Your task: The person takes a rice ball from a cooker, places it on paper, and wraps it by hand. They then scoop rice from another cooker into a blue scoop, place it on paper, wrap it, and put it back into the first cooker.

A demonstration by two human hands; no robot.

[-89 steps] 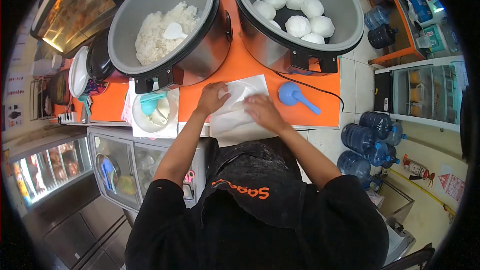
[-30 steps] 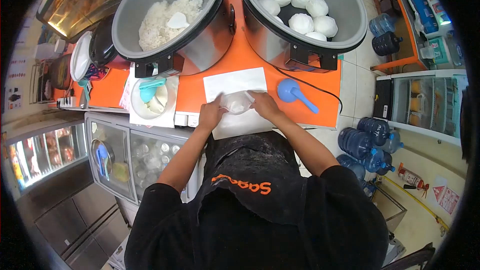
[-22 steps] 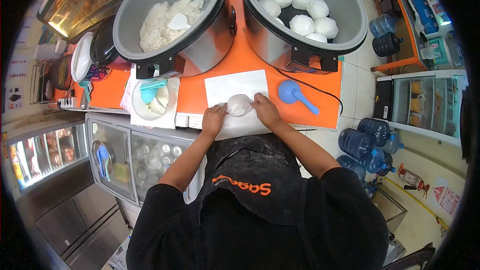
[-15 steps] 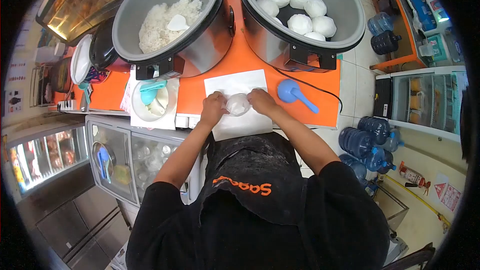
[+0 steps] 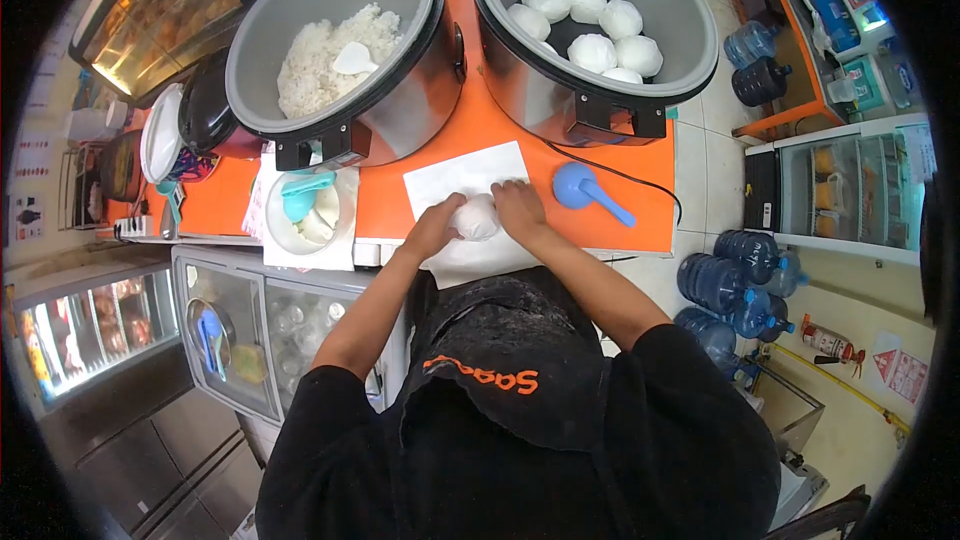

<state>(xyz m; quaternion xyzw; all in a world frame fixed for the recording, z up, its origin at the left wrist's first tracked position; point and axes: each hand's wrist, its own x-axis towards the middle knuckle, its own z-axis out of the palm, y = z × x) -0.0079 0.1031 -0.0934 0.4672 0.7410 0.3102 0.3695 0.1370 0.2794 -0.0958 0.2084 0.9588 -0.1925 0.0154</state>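
A white wrapped ball (image 5: 478, 217) lies between my hands on white paper (image 5: 465, 171) at the table's front edge. Curled around its left side, my left hand (image 5: 435, 227) has the thumb near its front. At the far right side of the ball, my right hand (image 5: 519, 210) presses its bent fingers against the wrapping. What is inside the ball is hidden. Beyond my right hand rests a blue ladle-like scoop (image 5: 577, 185). Similar white wrapped balls (image 5: 592, 53) sit in the right rice cooker (image 5: 690, 30).
The left rice cooker (image 5: 250, 60) holds cooked rice (image 5: 315, 70) and a white paddle (image 5: 352, 59). Left of the paper stands a white bowl (image 5: 345, 215) with a turquoise scoop (image 5: 302, 198). A black cord (image 5: 640, 178) crosses the orange table (image 5: 385, 205). Water bottles (image 5: 712, 280) stand on the floor at right.
The wrapping now looks gathered closer and more opaque around the ball. My left hand has moved slightly right around it. The view has shifted a little.
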